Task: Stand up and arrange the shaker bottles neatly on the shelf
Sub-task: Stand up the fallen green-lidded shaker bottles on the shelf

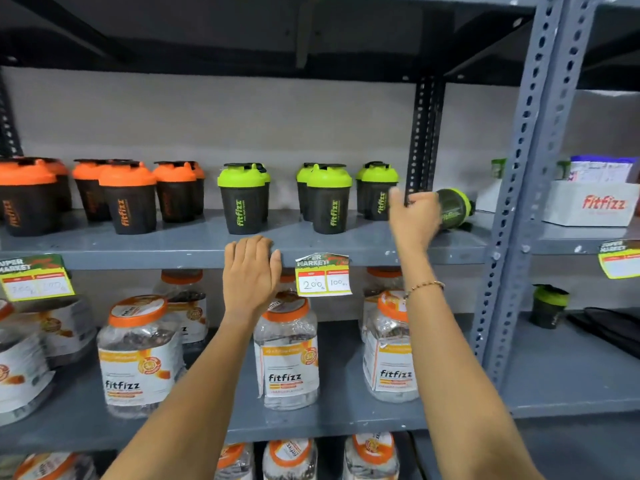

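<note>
Black shaker bottles stand on the grey shelf [194, 245]: orange-lidded ones [128, 199] on the left, green-lidded ones [244, 199] in the middle. One green-lidded shaker [453, 208] lies on its side at the shelf's right end, lid pointing right. My right hand [414, 216] is closed around its base, with the thumb sticking up. My left hand [251, 271] rests flat on the shelf's front edge, fingers together, holding nothing. The nearest upright green shaker [379, 194] stands just left of my right hand.
A perforated grey upright post [519, 188] stands right of the fallen shaker. Behind it sit a white Fitfizz box [588, 202] and another green shaker [549, 306] lower down. Clear Fitfizz jars [289, 355] fill the shelf below. A price tag [323, 275] hangs from the shelf edge.
</note>
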{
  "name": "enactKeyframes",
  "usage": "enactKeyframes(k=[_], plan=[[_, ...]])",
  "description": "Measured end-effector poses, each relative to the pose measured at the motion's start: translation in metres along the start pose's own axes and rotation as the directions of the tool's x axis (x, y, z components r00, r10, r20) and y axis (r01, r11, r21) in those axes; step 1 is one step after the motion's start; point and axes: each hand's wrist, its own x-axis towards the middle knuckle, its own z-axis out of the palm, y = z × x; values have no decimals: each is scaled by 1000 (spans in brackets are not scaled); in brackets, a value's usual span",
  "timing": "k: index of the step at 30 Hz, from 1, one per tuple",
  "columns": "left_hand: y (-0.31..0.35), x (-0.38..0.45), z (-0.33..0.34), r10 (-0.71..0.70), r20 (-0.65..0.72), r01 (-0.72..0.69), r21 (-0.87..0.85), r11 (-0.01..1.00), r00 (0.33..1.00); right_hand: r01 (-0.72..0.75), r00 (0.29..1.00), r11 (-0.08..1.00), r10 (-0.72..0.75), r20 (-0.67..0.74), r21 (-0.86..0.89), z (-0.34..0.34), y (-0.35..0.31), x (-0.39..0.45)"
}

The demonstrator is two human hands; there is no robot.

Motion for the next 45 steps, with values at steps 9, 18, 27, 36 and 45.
enactKeyframes(k=[9,18,27,36,45], plan=[[5,-1,1,-40,-30,39,-16,999,999,-312,919,887,373,130,-342,-43,24,49],[1,-3,-4,-6,4,7,-25,1000,1000,-348,881,881,425,210,-321,-41,11,51],[0,-4,-3,-3,29,4,-40,999,1000,-278,937,932,316,147,-231,-22,20,35],[-3,-4,-1,31,16,-31,-1,1000,999,-246,940,957,274,205,-151,-8,21,38],[-3,-4,4,31,-17,-31,9,999,999,-150,956,947,213,203,-284,3,30,38]])
